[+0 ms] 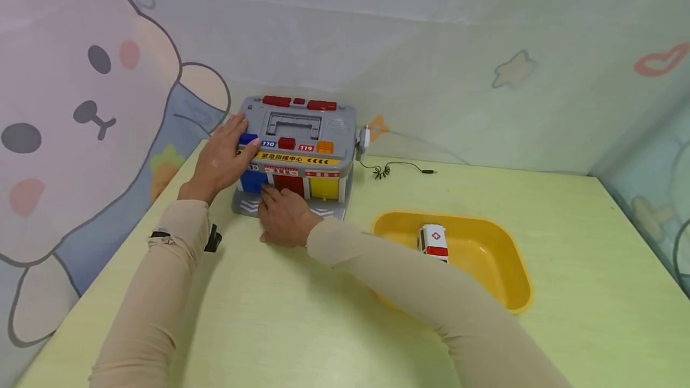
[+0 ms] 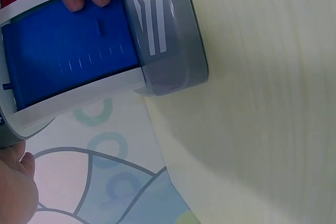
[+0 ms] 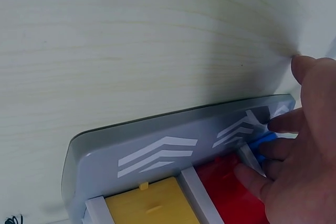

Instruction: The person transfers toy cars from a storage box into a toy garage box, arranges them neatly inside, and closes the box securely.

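A grey toy emergency garage [image 1: 256, 121] stands at the back of the table, with a blue door [image 2: 63, 45], a red door [image 3: 226, 182] and a yellow door [image 1: 325, 188] across its front. My left hand [image 1: 220, 157] rests on the garage's left top corner, thumb over the front edge by the blue button. Low at the front, my right hand [image 1: 286, 217] touches the blue door with its fingertips, near the door's bottom edge. In the right wrist view its fingers are slightly bent, with the thumb held apart. All three doors are down.
To the right, a yellow tray [image 1: 509, 250] holds a white toy ambulance [image 1: 433, 236]; my right forearm crosses over its near left part. A thin black cable [image 1: 401, 164] trails from the garage's right side, where a white knob-like part [image 1: 366, 138] sticks out. A printed cloth hangs behind.
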`<action>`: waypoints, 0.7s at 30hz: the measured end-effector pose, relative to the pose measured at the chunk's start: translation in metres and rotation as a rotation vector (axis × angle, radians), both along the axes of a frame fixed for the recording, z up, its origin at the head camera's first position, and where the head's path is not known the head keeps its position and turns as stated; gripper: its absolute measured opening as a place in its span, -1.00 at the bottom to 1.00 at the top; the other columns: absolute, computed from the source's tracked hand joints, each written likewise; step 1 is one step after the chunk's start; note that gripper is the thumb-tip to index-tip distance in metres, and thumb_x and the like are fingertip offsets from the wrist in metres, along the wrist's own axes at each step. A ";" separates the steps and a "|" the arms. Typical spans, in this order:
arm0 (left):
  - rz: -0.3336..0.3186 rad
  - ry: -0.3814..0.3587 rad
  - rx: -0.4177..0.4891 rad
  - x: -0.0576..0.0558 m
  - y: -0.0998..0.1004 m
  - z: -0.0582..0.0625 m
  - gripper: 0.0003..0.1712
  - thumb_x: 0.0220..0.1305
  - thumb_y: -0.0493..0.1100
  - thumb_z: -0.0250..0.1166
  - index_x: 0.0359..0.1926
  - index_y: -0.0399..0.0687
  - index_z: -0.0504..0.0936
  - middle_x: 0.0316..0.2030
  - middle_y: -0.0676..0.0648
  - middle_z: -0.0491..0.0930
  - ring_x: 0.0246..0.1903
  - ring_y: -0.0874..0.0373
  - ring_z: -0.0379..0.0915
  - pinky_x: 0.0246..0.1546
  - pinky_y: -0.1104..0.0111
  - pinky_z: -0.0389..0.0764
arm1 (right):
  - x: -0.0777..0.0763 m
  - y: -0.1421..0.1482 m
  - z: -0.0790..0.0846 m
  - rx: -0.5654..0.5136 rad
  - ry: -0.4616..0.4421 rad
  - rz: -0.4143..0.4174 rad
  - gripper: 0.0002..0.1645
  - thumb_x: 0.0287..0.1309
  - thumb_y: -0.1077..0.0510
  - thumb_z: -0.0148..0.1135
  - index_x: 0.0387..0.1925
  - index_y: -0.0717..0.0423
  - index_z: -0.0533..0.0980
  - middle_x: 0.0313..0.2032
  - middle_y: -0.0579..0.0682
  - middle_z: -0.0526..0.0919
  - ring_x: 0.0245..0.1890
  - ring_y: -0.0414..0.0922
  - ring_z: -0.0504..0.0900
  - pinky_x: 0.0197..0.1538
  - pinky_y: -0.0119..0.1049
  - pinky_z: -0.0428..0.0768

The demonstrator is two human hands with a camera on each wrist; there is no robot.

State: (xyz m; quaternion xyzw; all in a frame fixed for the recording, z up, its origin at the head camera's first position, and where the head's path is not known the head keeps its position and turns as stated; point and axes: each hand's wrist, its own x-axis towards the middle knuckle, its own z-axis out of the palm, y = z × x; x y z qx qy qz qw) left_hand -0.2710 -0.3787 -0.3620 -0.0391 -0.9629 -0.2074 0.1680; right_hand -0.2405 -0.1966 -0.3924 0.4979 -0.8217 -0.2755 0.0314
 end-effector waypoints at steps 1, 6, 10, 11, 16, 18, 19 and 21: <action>0.004 -0.003 -0.001 0.000 0.000 -0.001 -0.15 0.50 0.22 -0.06 0.54 -0.26 0.07 0.58 -0.19 -0.02 0.59 -0.11 -0.18 0.59 0.07 -0.19 | 0.001 0.000 -0.001 0.000 -0.004 0.000 -0.04 0.38 -0.47 -0.24 0.56 0.03 0.08 0.57 0.02 0.07 0.60 -0.03 0.00 0.57 -0.17 0.12; 0.036 0.001 -0.019 0.001 0.001 -0.002 -0.16 0.50 0.25 -0.08 0.52 -0.26 0.13 0.56 -0.20 0.04 0.57 -0.11 -0.11 0.58 0.06 -0.15 | 0.003 0.001 -0.005 -0.001 -0.019 0.004 -0.05 0.39 -0.46 -0.25 0.57 0.02 0.07 0.58 0.01 0.06 0.60 -0.04 -0.02 0.57 -0.18 0.13; 0.062 0.032 -0.005 0.000 0.004 -0.001 -0.18 0.49 0.23 -0.06 0.51 -0.25 0.17 0.54 -0.19 0.08 0.56 -0.12 -0.07 0.58 0.03 -0.12 | 0.002 0.001 -0.004 0.003 -0.013 -0.003 -0.05 0.39 -0.46 -0.27 0.57 0.01 0.06 0.58 0.01 0.05 0.60 -0.04 -0.04 0.57 -0.18 0.11; 0.069 0.037 0.003 0.000 0.005 -0.001 -0.18 0.49 0.23 -0.05 0.50 -0.25 0.18 0.54 -0.19 0.09 0.56 -0.11 -0.08 0.58 0.03 -0.12 | 0.002 0.000 -0.004 0.005 -0.011 -0.004 -0.05 0.39 -0.46 -0.27 0.57 0.01 0.05 0.58 0.00 0.05 0.61 -0.04 -0.04 0.57 -0.18 0.11; 0.095 0.035 0.041 0.000 0.008 -0.002 -0.18 0.46 0.19 0.02 0.52 -0.22 0.16 0.56 -0.15 0.06 0.58 -0.09 -0.13 0.59 0.06 -0.17 | 0.001 0.000 -0.004 0.008 -0.003 -0.005 -0.05 0.40 -0.46 -0.30 0.57 0.01 0.05 0.58 0.00 0.04 0.61 -0.04 -0.04 0.57 -0.18 0.11; 0.100 0.029 0.041 -0.001 0.009 -0.001 -0.18 0.45 0.19 0.04 0.52 -0.22 0.16 0.56 -0.15 0.05 0.58 -0.09 -0.14 0.59 0.06 -0.17 | 0.001 0.000 -0.003 0.009 0.003 -0.006 -0.05 0.40 -0.47 -0.30 0.57 0.00 0.05 0.58 0.00 0.05 0.60 -0.04 -0.03 0.57 -0.17 0.12; 0.101 0.027 0.041 -0.001 0.009 -0.001 -0.17 0.45 0.19 0.04 0.52 -0.22 0.16 0.56 -0.15 0.05 0.58 -0.09 -0.14 0.59 0.06 -0.18 | 0.000 0.000 -0.003 0.009 0.008 -0.008 -0.05 0.40 -0.47 -0.30 0.57 0.00 0.05 0.58 0.00 0.05 0.60 -0.04 -0.03 0.57 -0.17 0.12; 0.109 0.027 0.044 -0.003 0.011 0.001 -0.16 0.44 0.20 0.04 0.52 -0.21 0.16 0.56 -0.14 0.05 0.58 -0.09 -0.14 0.58 0.04 -0.17 | 0.000 0.000 -0.001 0.008 0.020 -0.018 -0.04 0.39 -0.48 -0.30 0.57 0.00 0.05 0.58 0.00 0.05 0.60 -0.04 -0.02 0.57 -0.17 0.14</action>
